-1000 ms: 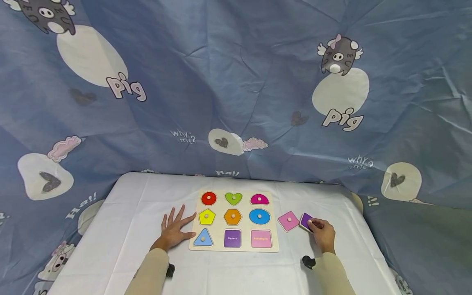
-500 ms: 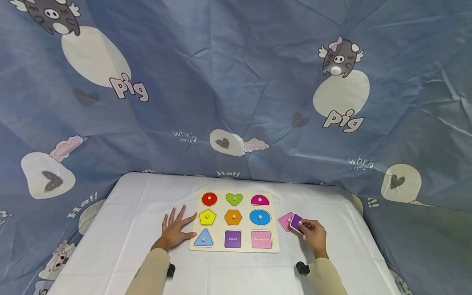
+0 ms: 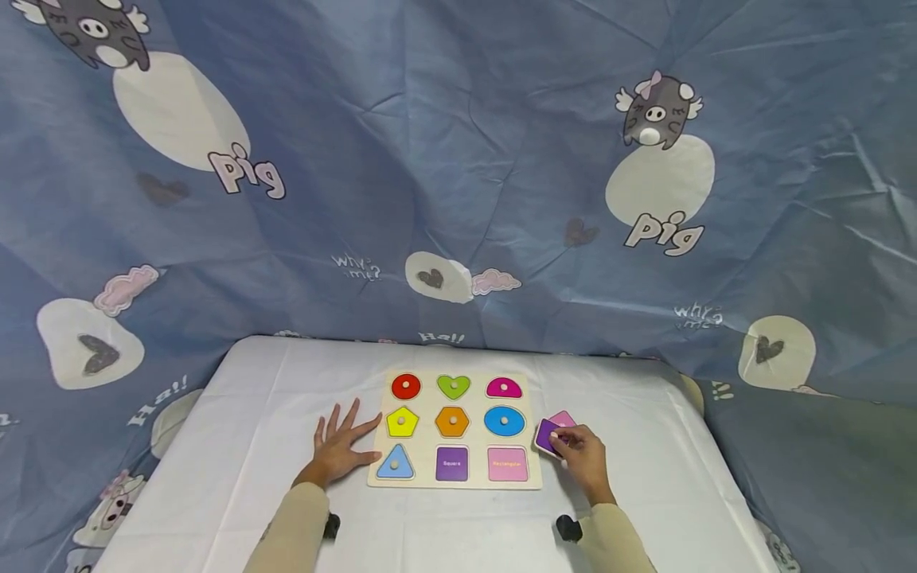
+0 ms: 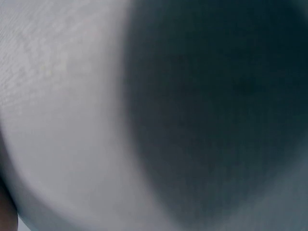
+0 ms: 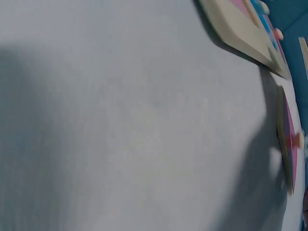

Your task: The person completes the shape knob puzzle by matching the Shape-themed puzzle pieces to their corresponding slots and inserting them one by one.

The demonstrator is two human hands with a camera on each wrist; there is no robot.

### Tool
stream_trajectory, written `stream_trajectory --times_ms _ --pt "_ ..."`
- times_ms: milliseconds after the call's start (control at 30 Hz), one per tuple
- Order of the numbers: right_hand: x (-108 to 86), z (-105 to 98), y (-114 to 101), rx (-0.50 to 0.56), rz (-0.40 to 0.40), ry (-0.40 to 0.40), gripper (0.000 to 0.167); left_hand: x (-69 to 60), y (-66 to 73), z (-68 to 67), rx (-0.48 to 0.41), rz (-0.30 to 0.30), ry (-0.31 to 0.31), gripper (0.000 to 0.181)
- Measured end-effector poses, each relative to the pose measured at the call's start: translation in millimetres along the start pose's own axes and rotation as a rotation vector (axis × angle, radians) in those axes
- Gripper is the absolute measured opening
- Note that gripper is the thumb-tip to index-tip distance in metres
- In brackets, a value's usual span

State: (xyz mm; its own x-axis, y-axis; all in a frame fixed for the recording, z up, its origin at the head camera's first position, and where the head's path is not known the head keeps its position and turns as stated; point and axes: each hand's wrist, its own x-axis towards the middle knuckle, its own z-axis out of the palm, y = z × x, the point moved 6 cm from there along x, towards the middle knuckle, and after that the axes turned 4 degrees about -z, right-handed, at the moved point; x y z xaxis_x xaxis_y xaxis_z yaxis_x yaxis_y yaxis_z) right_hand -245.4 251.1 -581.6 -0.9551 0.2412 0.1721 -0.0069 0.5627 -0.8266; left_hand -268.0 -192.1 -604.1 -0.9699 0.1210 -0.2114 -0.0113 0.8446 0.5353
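Observation:
A wooden shape puzzle board lies on the white-covered table. My left hand rests flat at its left edge with fingers spread, thumb and index fingertip at the board. My right hand pinches a purple square puzzle piece by its knob, just right of the board. Behind that piece a pink puzzle piece lies on the table, partly covered from the head camera. In the right wrist view the pink piece shows edge-on with its knob, beside the board's corner. The left wrist view is mostly blurred cloth and shadow.
Seated in the board are several knobbed shapes, among them a blue oval and a light blue triangle. Two knobless areas are printed there: a purple square and a pink rectangle. A blue patterned cloth hangs behind the table.
My right hand has carried the purple square piece left, across the pink piece, to the board's right edge. The left hand and the board have stayed in place.

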Motion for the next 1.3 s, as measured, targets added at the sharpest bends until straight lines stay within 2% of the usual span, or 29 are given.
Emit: stream_trajectory --times_ms 333,600,700,933,1100,1300 --pt "1.9 27 -27 0.004 -0.088 -0.100 0.010 -1.3 -4.6 -1.8 -0.013 -0.012 -0.003 0.074" --pt "-2.4 46 -38 0.050 -0.098 -0.148 0.009 -0.7 -8.4 -1.4 -0.005 -0.010 -0.004 0.076" --pt "-4.1 52 -43 0.057 -0.129 -0.158 0.009 -0.9 -8.0 -1.2 0.001 -0.013 -0.007 0.075" --pt "-7.7 66 -50 0.099 -0.136 -0.199 0.009 -0.5 -5.0 0.1 -0.005 -0.011 -0.016 0.073" --pt "-10.9 75 -60 0.087 -0.182 -0.208 0.009 0.3 -3.3 -0.2 -0.002 -0.011 -0.014 0.073" --pt "-16.7 88 -69 0.054 -0.196 -0.250 0.008 -0.3 -0.8 0.5 -0.008 -0.016 -0.021 0.074"
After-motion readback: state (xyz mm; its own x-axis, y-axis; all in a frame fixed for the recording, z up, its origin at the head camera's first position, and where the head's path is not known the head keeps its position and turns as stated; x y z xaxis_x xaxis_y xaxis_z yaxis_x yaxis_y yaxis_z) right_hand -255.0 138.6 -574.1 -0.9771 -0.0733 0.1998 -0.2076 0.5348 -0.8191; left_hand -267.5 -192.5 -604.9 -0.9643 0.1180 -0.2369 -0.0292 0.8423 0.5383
